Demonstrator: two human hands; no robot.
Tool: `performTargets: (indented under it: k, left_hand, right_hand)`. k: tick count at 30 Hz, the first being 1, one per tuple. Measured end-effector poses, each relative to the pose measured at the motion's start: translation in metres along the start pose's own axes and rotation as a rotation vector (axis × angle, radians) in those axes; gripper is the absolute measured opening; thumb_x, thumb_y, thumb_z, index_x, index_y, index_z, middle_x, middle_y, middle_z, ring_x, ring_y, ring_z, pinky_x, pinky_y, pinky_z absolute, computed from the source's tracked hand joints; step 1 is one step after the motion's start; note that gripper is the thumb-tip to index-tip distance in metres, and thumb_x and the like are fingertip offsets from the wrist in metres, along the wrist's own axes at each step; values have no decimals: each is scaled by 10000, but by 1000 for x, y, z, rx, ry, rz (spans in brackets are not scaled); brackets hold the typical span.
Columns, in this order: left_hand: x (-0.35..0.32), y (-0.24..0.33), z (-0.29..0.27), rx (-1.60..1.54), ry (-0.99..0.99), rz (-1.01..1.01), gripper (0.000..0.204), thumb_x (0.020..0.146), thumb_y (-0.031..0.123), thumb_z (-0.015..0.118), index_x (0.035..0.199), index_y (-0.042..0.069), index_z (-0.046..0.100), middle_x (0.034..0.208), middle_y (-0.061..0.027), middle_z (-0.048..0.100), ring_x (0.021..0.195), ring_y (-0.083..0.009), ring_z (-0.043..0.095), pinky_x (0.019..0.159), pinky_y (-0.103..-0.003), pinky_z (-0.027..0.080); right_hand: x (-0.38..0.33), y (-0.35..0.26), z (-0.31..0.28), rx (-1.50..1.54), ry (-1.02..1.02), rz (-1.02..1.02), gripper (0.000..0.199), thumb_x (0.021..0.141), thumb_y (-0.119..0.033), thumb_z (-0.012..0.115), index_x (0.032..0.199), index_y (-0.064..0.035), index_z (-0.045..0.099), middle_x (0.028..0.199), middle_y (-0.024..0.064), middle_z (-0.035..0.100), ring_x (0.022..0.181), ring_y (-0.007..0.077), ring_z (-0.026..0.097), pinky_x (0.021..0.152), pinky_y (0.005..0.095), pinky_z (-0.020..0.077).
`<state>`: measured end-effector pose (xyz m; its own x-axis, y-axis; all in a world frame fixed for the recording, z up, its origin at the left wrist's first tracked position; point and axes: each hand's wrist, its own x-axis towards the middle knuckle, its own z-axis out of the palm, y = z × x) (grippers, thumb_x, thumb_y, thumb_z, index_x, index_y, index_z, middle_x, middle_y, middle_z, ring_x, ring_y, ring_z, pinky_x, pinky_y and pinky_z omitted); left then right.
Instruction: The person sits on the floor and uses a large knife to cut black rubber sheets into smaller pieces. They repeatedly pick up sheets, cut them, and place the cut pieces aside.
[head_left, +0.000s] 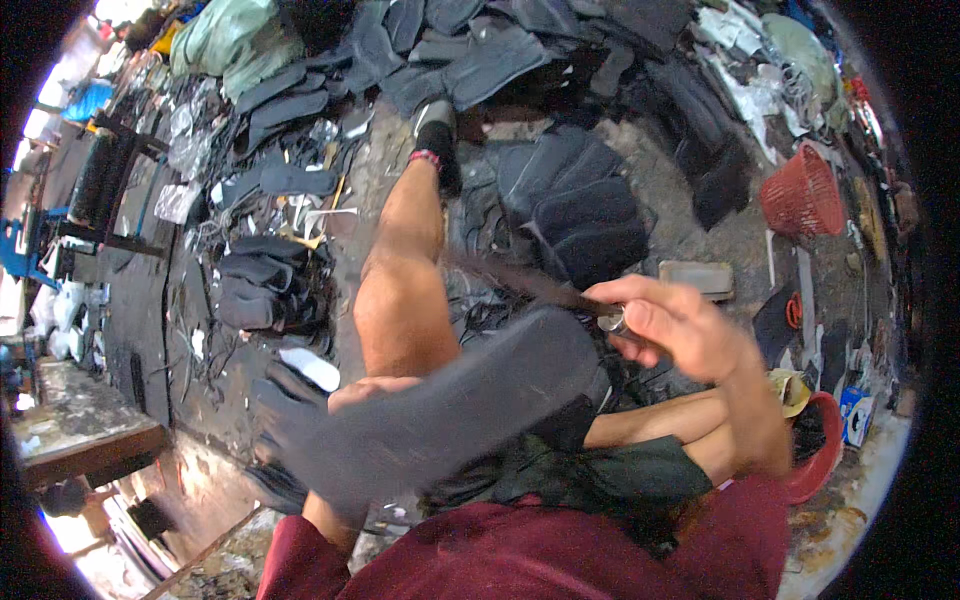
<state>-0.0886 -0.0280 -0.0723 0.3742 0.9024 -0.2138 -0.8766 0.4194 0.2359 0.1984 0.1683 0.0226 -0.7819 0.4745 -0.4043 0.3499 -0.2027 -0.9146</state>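
My left hand [372, 391] grips a large black shoe sole [450, 415], long and flat with rounded ends. The sole lies slantwise above my lap and hides most of that hand; its fingers show along the upper edge. My right hand [672, 322] is closed on a long, dark, knife-like blade [530, 282], which points left beyond the sole's upper end. Motion smears the blade, so its exact kind is hard to make out. Something shiny and metallic shows at my right fingers. Blade and sole appear apart.
Black soles lie in a fanned stack [580, 205], a left pile [265, 280] and a far heap [470, 60]. My bare leg [400, 300] stretches ahead between them. A red basket [803, 192] and a pale rectangular block [697, 279] are at right. Scraps litter the floor.
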Motion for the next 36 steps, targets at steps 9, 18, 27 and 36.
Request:
performTargets:
  k: [9, 18, 27, 36]
  left_hand:
    - [116, -45, 112, 424, 413, 500, 468, 875, 184, 644, 1301, 74, 483, 1165, -67, 604, 1082, -207, 605, 951, -379, 495]
    - [117, -71, 99, 348, 619, 455, 334, 820, 174, 680, 1112, 114, 529, 1056, -31, 595, 973, -200, 609, 865, -375, 502]
    - [89, -73, 61, 443, 718, 445, 451, 786, -3, 488, 1227, 85, 472, 987, -32, 565, 819, -143, 589, 671, -280, 552]
    - [77, -75, 53, 384, 669, 417, 530, 719, -8, 496, 1245, 50, 459, 1058, -68, 565, 930, -194, 609, 800, -328, 561]
  right_hand:
    - [-32, 48, 102, 426, 660, -441, 455, 1060, -233, 415, 1464, -24, 403, 843, 11, 565, 686, 64, 475, 622, 198, 419]
    - [-95, 187, 152, -381, 1082, -364, 330, 972, -88, 519, 1273, 27, 587, 952, 182, 655, 819, 344, 635, 767, 403, 512]
    - [-94, 142, 115, -450, 732, -210, 350, 942, -106, 585, 1290, -120, 611, 780, 121, 600, 663, 301, 602, 610, 403, 478]
    - [37, 122, 124, -383, 903, -373, 331, 968, -182, 566, 1298, -185, 599, 818, 115, 588, 674, 335, 611, 619, 424, 506]
